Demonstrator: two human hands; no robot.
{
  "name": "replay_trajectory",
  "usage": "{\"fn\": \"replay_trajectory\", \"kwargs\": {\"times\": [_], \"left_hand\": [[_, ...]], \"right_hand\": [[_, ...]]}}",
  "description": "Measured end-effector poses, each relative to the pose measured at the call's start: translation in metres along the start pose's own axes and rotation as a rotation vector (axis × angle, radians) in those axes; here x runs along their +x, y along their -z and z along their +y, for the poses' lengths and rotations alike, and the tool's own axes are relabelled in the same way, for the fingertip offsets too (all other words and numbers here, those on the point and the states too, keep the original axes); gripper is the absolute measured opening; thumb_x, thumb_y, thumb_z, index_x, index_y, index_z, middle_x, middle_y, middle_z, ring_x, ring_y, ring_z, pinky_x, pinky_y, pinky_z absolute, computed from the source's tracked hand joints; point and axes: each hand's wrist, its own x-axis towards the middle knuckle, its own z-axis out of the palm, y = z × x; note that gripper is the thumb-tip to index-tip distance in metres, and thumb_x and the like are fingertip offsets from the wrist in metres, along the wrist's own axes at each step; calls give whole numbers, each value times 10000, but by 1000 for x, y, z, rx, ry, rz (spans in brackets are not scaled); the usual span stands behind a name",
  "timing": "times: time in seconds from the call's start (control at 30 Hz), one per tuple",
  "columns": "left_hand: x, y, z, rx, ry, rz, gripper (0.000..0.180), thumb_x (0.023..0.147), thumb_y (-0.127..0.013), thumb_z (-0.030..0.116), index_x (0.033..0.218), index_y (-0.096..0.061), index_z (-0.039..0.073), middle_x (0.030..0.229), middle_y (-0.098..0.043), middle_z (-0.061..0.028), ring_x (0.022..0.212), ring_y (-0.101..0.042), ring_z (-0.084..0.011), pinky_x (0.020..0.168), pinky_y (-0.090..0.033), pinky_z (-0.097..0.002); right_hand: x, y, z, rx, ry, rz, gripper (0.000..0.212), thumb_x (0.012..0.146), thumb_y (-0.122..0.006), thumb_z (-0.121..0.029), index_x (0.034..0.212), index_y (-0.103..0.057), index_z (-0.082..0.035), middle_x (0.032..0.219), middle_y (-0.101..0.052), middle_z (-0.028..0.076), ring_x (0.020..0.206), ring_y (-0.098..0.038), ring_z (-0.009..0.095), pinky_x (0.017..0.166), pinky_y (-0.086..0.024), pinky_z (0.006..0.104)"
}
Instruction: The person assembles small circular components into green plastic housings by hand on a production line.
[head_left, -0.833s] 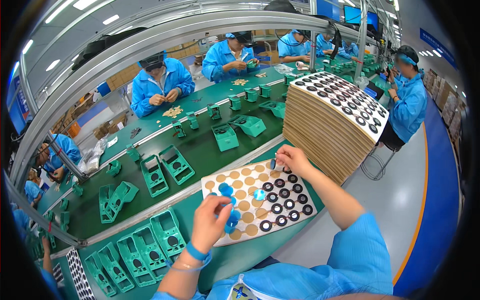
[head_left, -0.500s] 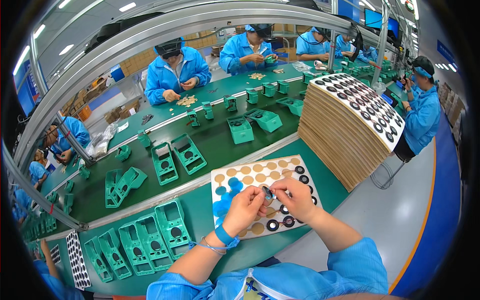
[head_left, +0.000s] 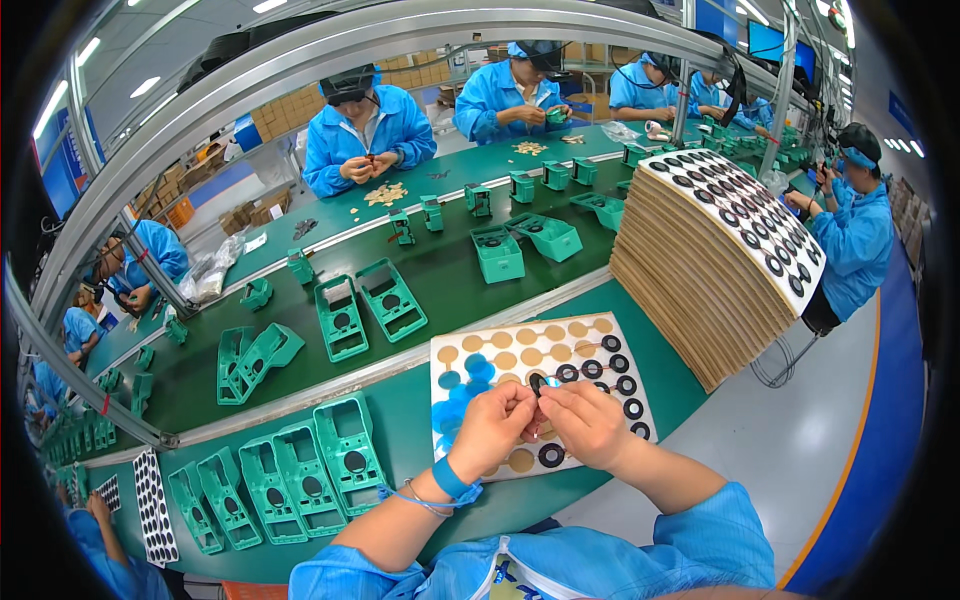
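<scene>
My left hand (head_left: pixel 500 418) and my right hand (head_left: pixel 583 422) meet over a white sheet (head_left: pixel 440 362) on the bench, both closed in a pinch. Between their fingertips is a small black ring-shaped disc (head_left: pixel 537 383), with a shiny bluish bit at its edge on the right hand's side. Fingers hide part of it. Tan round cut-outs fill much of the sheet. Several black rings (head_left: pixel 626 386) lie along its right side and near my hands. Loose blue round films (head_left: pixel 457 402) are gathered at its left.
Green plastic housings (head_left: pixel 350 458) stand in a row to the left; more sit on the dark green conveyor (head_left: pixel 440 300). A tall stack of tan sheets (head_left: pixel 690 290) rises at the right. Co-workers in blue sit across the line (head_left: pixel 368 130). A metal frame arches overhead.
The view has shifted slightly. My hands have turned a little around the disc, my right fingers now closer over it. A co-worker opposite has lifted a hand from a pile of small pieces.
</scene>
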Motion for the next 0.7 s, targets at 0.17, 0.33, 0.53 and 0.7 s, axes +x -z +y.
{"fn": "replay_trajectory", "kwargs": {"times": [0.17, 0.33, 0.53, 0.7], "left_hand": [[0, 3, -2, 45, -37, 0, 82, 880, -482, 77, 848, -515, 9, 712, -591, -56, 588, -551, -85, 518, -460, -211], [0, 7, -4, 125, -50, 23, 80, 858, -501, 89, 814, -507, 22, 675, -578, -52, 539, -519, -102, 464, -398, -237], [-6, 7, 4, 693, -285, 127, 84, 847, -532, 107, 807, -531, 33, 680, -530, -8, 593, -483, -64, 518, -391, -234], [1, 22, -3, 129, 16, -57, 95, 852, -531, 112, 790, -525, 39, 671, -497, 18, 587, -445, -72, 528, -368, -223]], "right_hand": [[-3, -3, 1, 44, -36, -3, 198, 640, -627, 29, 837, -607, 19, 839, -634, 130, 689, -607, 256, 571, -512, 292], [-5, -8, -4, 324, -399, -12, 143, 713, -613, 59, 849, -617, 15, 802, -637, 125, 677, -619, 218, 589, -506, 268], [-8, -12, -10, 476, -623, -32, 112, 768, -581, 52, 862, -623, 10, 772, -636, 100, 704, -624, 151, 606, -498, 246], [-15, -23, -20, 731, -890, 151, 138, 728, -617, 58, 847, -607, -11, 762, -633, 91, 669, -611, 196, 576, -479, 271]]}}
